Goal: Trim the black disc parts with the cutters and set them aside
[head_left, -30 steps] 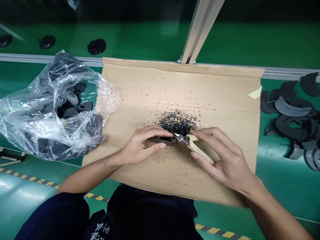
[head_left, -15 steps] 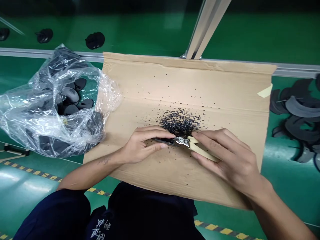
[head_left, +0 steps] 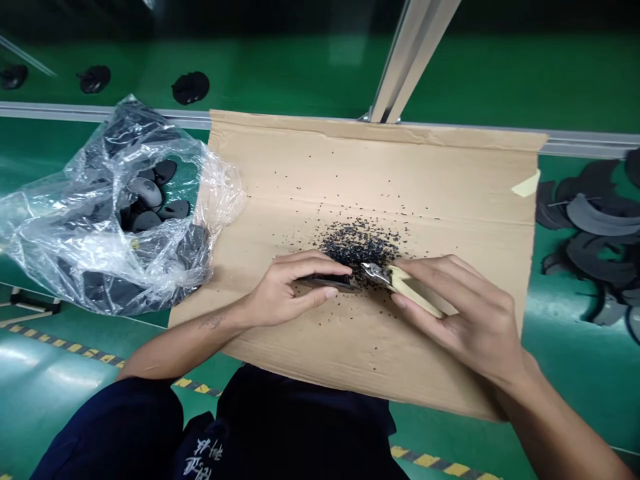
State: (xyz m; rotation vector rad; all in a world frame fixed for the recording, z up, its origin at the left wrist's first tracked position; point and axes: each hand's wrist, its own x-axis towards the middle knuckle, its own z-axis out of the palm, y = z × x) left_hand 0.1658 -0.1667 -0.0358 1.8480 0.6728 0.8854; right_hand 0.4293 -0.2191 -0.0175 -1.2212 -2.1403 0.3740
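Observation:
My left hand (head_left: 286,291) pinches a flat dark plastic part (head_left: 327,283) between thumb and fingers, low over a sheet of brown cardboard (head_left: 380,173). My right hand (head_left: 465,317) grips small cutters with cream handles (head_left: 413,291); their metal jaws (head_left: 375,272) point left, a short gap from the part's right end. A pile of black trimmings (head_left: 360,247) lies on the cardboard just beyond both hands.
A crumpled clear plastic bag (head_left: 100,213) with dark oval parts lies to the left. Curved dark grey pieces (head_left: 595,233) are heaped at the right. A metal rail (head_left: 100,113) and slanted post (head_left: 410,53) stand behind; black parts (head_left: 190,87) rest on the green surface beyond.
The cutter jaws have drawn back to the right, away from the dark part they were touching. My left hand has stayed in place.

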